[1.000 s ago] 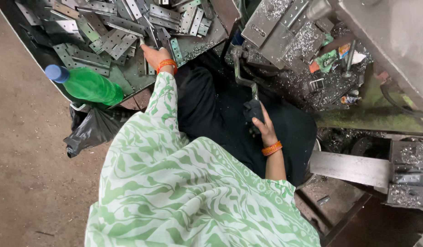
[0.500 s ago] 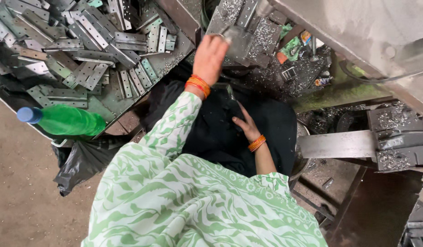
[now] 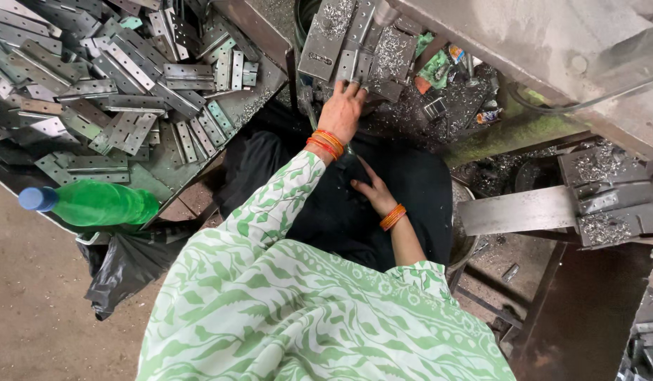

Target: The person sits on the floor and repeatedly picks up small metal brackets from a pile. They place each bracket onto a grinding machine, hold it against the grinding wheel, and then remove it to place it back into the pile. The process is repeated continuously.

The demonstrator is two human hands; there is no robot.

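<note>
Reaching forward, the left hand (image 3: pixel 343 109) presses spread fingers on a flat grey perforated metal plate (image 3: pixel 326 39) (right hand (image 3: pixel 372 189) rests loosely open on the dark lap), likely positioning it; sliding needs a firmer grip.

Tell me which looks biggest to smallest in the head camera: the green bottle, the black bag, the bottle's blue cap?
1. Black bag, partly hidden under the tray.
2. Green bottle.
3. Blue cap, clearly the smallest.
</note>
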